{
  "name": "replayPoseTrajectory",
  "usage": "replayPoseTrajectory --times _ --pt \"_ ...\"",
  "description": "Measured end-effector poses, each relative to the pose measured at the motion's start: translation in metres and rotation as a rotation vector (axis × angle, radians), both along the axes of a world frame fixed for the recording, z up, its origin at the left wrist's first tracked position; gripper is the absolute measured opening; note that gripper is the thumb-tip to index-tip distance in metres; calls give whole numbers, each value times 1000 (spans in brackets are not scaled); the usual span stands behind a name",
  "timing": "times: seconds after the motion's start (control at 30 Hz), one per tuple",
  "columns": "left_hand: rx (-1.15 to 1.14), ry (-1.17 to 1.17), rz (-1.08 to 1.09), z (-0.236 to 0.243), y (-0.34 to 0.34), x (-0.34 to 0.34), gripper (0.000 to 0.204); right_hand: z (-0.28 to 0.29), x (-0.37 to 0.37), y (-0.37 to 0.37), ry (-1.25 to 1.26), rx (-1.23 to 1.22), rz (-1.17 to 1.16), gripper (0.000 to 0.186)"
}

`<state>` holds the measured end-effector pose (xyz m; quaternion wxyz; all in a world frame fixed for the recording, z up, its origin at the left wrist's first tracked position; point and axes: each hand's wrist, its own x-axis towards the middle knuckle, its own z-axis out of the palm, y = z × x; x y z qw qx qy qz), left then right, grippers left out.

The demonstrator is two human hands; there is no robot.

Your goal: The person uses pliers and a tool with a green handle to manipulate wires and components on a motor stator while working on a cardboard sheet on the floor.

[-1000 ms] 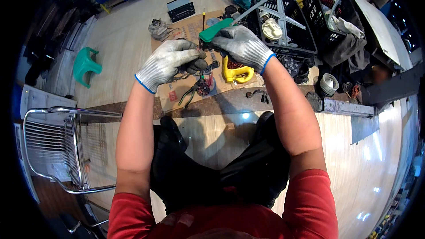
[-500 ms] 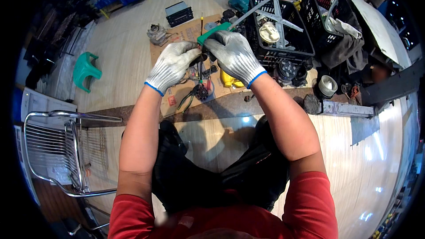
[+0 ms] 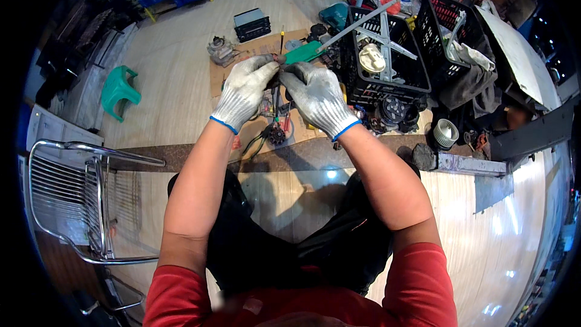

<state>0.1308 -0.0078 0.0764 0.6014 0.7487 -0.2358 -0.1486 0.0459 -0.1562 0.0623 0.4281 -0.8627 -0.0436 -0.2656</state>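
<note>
Both my hands wear white knitted work gloves with blue cuffs, raised close together over the cardboard. My left hand is closed, its thumb and fingers pinched around a small dark piece with a reddish-brown end beside the fingertips. Fingers bent inward, my right hand meets it at the same piece, which the gloves mostly hide. Just beyond the fingertips is a flat green piece; whether I touch it I cannot tell. Below the hands lie dark-handled pliers and a round dark motor part on the cardboard.
Black plastic crates with metal strips and a white round part stand at right. Nearby are a blower wheel and a metal beam. A green stool and chrome chair are at left; a black box stands beyond.
My hands have come closer together and a little lower, meeting at the fingertips. The flat green piece now shows farther clear of my right glove. The whole view has shifted slightly.
</note>
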Motion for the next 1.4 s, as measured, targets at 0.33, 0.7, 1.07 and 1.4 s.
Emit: replayPoseTrajectory --times 0.33,0.7,1.07,1.4 --pt "-710 560 -264 -7 6 5 30 -1 -1 5 51 -42 -18 23" --pt "-832 556 67 -14 1 19 24 -13 4 5 192 -106 119 26" --pt "-852 511 193 -7 9 22 22 -21 14 7 140 -335 103 26" --pt "-860 555 20 -6 22 26 22 -15 12 -20 55 -346 207 25"
